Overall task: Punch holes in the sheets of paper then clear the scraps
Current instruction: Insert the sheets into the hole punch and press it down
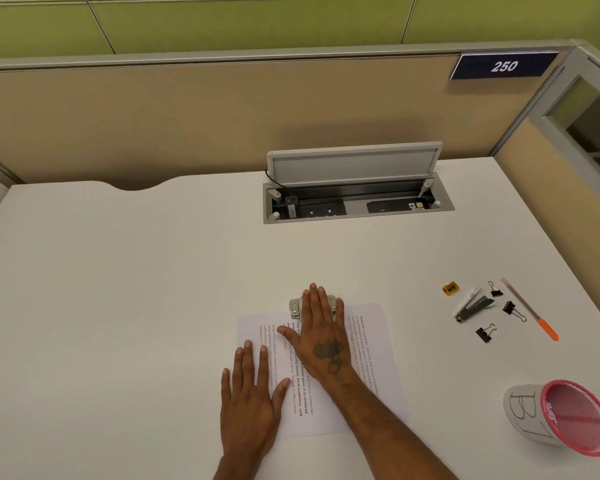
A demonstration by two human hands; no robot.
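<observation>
Right hand (321,332) laid flat and open, fingers together, palm bearing down on the small grey metal hole punch (297,308) at the far edge of the white printed sheets of paper (368,344); gripping nothing, only pressing, probably to drive the cutters through the stack. Punch mostly hidden under the fingers, only its left end and a sliver of the right end showing, so depth of the lever cannot be told. Left hand (252,393) spread wide and flat, half on the near left corner of the sheets and half on the white desk top (136,289), holding nothing, apparently there to pin the stack so it does not slide or skew under the push. Paper near the front edge of the desk, turned a little askew, text running sideways to the wearer. No loose scraps visible anywhere, so clearing likely not yet due. Well apart to the right, untouched: small yellow sharpener (450,288), silver stapler (473,306), three black binder clips (485,333), slim pencil with orange tip (530,311). Near the right front corner, a pink mesh cup with a paper label (565,415) lying tipped on its side, a likely place for the scraps.
</observation>
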